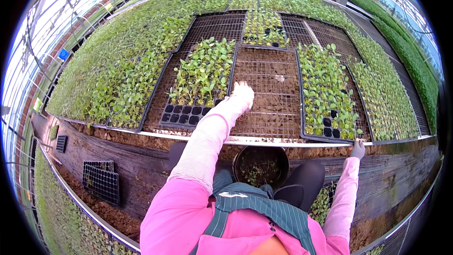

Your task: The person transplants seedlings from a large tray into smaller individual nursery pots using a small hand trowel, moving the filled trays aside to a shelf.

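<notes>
My left hand (243, 94) reaches over the bench beside the right edge of a black plug tray of leafy seedlings (205, 69). Its fingers look pale and washed out, and whether they hold anything is unclear. Several cells at the near end of that tray hold no plants. My right hand (357, 149), in a grey glove, is at the near right corner of another seedling tray (325, 92). A small seedling (359, 132) shows just above its fingertips. Whether the fingers grip the tray corner or the seedling is hidden. A few near cells of this tray also lack plants.
A partly filled seedling tray (265, 28) sits farther back on the wire-mesh bench (267, 88). A white rail (269, 141) edges the bench. Below it stands a dark bucket (262, 166) with plant scraps, between my knees. Stacked plug trays (101, 182) lie on the black ground sheet.
</notes>
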Demonstrator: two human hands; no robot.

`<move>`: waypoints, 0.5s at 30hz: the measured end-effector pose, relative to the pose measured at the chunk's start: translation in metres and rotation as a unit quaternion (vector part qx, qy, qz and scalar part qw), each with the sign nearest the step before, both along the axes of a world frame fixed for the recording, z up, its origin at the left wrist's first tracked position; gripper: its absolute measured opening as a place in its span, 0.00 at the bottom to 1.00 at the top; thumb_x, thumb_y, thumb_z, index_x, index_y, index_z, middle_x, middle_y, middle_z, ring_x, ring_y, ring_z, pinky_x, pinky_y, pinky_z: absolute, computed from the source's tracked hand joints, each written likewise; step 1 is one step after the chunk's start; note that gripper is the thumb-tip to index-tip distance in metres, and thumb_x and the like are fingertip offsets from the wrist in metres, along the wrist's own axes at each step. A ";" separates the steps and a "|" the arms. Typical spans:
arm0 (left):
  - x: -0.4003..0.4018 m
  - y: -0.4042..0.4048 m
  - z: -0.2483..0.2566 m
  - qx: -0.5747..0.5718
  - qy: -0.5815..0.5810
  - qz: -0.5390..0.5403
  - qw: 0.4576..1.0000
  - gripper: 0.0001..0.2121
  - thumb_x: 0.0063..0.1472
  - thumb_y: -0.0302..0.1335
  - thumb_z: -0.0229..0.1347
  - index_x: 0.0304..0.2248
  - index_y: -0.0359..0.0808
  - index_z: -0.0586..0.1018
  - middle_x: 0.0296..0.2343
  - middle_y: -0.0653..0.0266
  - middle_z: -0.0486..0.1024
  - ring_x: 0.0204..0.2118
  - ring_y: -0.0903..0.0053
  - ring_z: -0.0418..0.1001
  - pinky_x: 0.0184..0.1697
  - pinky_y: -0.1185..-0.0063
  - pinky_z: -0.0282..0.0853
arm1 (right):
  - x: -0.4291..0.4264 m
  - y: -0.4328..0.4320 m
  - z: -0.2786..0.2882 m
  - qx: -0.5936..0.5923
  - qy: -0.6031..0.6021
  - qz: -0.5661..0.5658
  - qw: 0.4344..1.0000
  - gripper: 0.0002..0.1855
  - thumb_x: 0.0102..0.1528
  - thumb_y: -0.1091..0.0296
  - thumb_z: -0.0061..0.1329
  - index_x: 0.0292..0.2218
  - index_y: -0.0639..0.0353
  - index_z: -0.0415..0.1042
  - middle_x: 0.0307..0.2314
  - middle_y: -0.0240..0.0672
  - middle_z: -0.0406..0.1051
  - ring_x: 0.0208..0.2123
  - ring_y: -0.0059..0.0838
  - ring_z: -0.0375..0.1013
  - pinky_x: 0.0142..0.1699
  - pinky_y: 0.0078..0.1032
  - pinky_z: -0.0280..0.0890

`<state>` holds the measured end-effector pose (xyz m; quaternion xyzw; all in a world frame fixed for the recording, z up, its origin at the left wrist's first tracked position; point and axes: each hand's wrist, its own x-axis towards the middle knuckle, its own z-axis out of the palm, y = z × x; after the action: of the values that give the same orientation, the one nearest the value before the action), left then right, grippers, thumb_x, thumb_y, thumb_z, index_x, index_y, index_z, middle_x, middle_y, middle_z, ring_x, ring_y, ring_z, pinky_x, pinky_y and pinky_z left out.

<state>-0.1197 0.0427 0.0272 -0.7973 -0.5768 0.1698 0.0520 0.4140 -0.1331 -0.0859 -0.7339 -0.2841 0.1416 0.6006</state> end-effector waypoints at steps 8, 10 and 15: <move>-0.061 0.076 -0.035 -0.049 0.107 0.012 0.993 0.25 0.54 0.29 0.51 0.53 0.37 0.63 0.55 0.53 0.56 0.60 0.66 0.50 0.60 0.62 0.43 | -0.010 0.011 -0.005 -0.022 -0.025 -0.014 0.999 0.18 0.56 0.55 0.46 0.36 0.65 0.73 0.15 0.24 0.60 0.15 0.12 0.54 0.18 0.17 0.49; -0.048 0.077 -0.028 -0.050 0.053 -0.001 0.997 0.25 0.53 0.29 0.52 0.52 0.37 0.64 0.55 0.53 0.56 0.60 0.66 0.51 0.59 0.65 0.45 | 0.006 -0.002 -0.009 -0.010 -0.041 -0.043 0.998 0.17 0.56 0.56 0.47 0.35 0.63 0.73 0.14 0.23 0.60 0.13 0.12 0.53 0.16 0.17 0.47; -0.050 0.082 -0.015 -0.030 0.015 -0.013 0.999 0.25 0.51 0.30 0.54 0.50 0.37 0.65 0.53 0.53 0.59 0.58 0.66 0.54 0.58 0.67 0.49 | 0.004 -0.003 -0.009 0.062 0.029 -0.024 0.997 0.13 0.57 0.60 0.46 0.37 0.61 0.72 0.17 0.23 0.64 0.15 0.11 0.57 0.16 0.16 0.50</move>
<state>-0.1700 0.1244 0.0124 -0.8031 -0.5606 0.1981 0.0389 0.4178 -0.1364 -0.0952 -0.6972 -0.2570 0.1307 0.6563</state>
